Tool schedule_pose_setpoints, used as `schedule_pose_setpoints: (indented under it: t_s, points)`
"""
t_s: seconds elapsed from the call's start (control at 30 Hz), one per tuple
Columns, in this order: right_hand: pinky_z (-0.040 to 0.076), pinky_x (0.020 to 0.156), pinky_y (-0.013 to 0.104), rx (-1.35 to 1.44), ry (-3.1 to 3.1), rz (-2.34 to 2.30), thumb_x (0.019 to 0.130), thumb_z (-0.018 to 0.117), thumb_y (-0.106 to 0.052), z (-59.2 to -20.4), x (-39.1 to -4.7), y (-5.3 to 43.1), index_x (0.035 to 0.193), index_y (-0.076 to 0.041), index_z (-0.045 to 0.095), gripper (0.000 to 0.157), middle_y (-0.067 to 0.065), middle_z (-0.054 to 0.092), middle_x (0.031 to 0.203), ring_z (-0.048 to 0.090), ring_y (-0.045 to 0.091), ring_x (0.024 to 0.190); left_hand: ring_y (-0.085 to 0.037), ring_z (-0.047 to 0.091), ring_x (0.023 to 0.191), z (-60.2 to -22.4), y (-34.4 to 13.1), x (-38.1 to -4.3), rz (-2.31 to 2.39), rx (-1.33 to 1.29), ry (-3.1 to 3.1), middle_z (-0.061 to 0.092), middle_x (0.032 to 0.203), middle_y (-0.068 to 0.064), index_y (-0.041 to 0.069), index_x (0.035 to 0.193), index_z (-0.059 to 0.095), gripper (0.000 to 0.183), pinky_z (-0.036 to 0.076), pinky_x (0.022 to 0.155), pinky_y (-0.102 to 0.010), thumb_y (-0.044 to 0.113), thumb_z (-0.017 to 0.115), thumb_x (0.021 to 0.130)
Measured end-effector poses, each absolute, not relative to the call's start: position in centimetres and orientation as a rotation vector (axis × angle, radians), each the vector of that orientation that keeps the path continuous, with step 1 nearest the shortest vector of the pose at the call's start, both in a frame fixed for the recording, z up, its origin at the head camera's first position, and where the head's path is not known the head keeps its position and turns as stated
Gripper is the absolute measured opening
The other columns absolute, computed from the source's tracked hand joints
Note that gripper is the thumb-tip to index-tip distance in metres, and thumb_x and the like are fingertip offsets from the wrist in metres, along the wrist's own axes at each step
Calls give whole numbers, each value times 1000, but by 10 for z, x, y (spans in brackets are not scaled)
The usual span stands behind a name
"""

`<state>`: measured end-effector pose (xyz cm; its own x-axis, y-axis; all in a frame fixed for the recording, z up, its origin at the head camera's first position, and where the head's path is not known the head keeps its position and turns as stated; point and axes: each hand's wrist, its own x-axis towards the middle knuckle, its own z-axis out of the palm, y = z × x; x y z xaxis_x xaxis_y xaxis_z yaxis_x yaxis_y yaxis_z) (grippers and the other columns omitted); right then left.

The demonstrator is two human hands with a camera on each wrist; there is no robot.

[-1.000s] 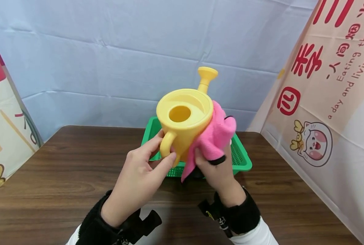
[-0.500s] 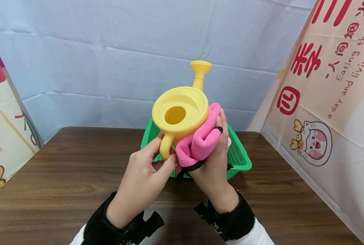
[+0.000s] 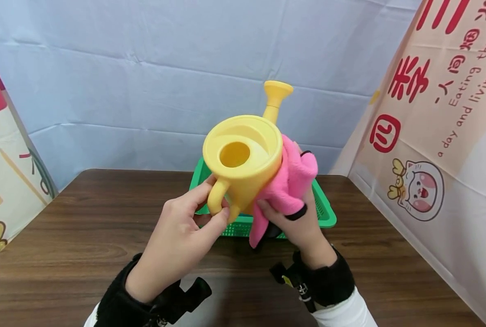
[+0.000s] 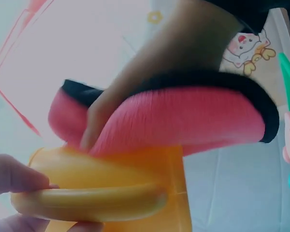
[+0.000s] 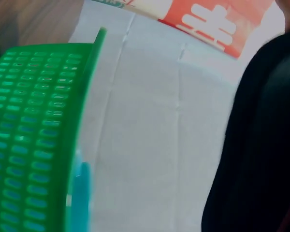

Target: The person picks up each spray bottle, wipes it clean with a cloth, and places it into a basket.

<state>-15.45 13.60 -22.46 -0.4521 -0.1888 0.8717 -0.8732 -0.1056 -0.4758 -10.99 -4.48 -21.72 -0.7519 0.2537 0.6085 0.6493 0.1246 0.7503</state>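
Note:
A yellow watering can (image 3: 248,141) is held up in front of me, its opening toward me and its spout pointing up and away. My left hand (image 3: 181,231) pinches the can's handle (image 3: 217,195) between thumb and fingers; the left wrist view shows the same handle (image 4: 92,203) close up. My right hand (image 3: 297,222) grips a pink cloth (image 3: 287,179) with black edging and presses it against the can's right side. Folds of the cloth hide most of the right fingers. In the right wrist view a dark edge fills the right side and the hand is mostly out of sight.
Behind and below the can, a green perforated basket (image 3: 326,211) stands on the brown wooden table (image 3: 116,218). Something blue (image 5: 80,198) shows at the basket's rim. A pale blue cloth backdrop (image 3: 144,81) hangs behind, with printed cloths (image 3: 422,136) at the sides.
The right hand slid the pink cloth inward and toward me along the can's side, then back out to the right. The can tipped slightly, and the left hand kept its hold on the handle.

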Motion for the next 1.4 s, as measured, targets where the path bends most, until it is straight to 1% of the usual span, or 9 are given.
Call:
schedule_pose_setpoints:
  t_s: [0.1, 0.23, 0.4, 0.5, 0.63, 0.73, 1.07, 1.23, 1.4]
  points:
    - [45, 72, 28, 1100, -1619, 1782, 77, 63, -22, -237, -165, 147, 108, 0, 43, 43, 9, 50, 93, 51, 20, 82, -7, 48, 103, -217, -47, -110, -1713, -884, -2083, 44, 122, 5, 4, 92, 56, 11, 47, 68, -24, 5, 53, 81]
    - [46, 70, 27, 1028, -1593, 1856, 81, 58, -17, -244, -168, 151, 106, -3, 46, 31, 9, 51, 91, 52, 19, 80, -9, 51, 94, -216, -47, -112, -1763, -874, -2077, 52, 108, 4, 8, 90, 54, 8, 48, 67, -25, 9, 54, 82]
    - [41, 70, 27, 1066, -1564, 1543, 78, 60, -21, -234, -156, 130, 102, 9, 41, 43, 11, 48, 89, 49, 20, 78, -12, 51, 95, -217, -46, -113, -1795, -854, -2034, 53, 98, 1, 11, 87, 53, 6, 48, 65, -27, 13, 55, 82]
    - [36, 80, 35, 982, -1532, 1147, 77, 58, -24, -229, -152, 115, 106, 16, 32, 57, 18, 45, 101, 46, 25, 91, -13, 53, 87, -219, -45, -116, -1792, -810, -2045, 52, 90, 0, 12, 87, 52, 5, 47, 63, -28, 15, 54, 84]
    - [24, 91, 49, 801, -1489, 738, 76, 57, -30, -240, -158, 108, 118, 10, 29, 64, 24, 30, 124, 31, 36, 112, -16, 51, 80, -222, -44, -121, -1843, -757, -2044, 49, 85, -4, 10, 88, 50, 6, 44, 64, -31, 15, 51, 85]
    - [24, 90, 51, 809, -1475, 672, 75, 59, -33, -249, -168, 110, 119, 6, 31, 65, 23, 28, 127, 27, 40, 114, -17, 50, 78, -224, -42, -122, -1860, -739, -2063, 48, 87, -6, 9, 90, 49, 7, 44, 65, -32, 15, 50, 86]
    - [35, 84, 41, 970, -1439, 1055, 74, 59, -24, -232, -163, 115, 109, 16, 33, 59, 27, 39, 109, 41, 33, 99, -15, 40, 57, -225, -41, -118, -1687, -706, -2225, 46, 75, -6, 13, 91, 45, 5, 37, 49, -26, 14, 48, 86]
    - [39, 75, 31, 1021, -1483, 1391, 77, 59, -25, -223, -155, 123, 109, 17, 37, 56, 20, 41, 99, 41, 27, 89, -12, 47, 68, -223, -43, -117, -1688, -780, -2230, 45, 76, -4, 14, 90, 44, 5, 41, 55, -27, 13, 47, 86]
    - [40, 77, 32, 972, -1489, 1788, 83, 50, -20, -235, -165, 142, 106, 6, 46, 35, 17, 46, 102, 43, 27, 91, -12, 52, 72, -221, -46, -117, -1726, -840, -2224, 48, 83, -1, 14, 86, 45, 3, 43, 59, -28, 14, 48, 86]
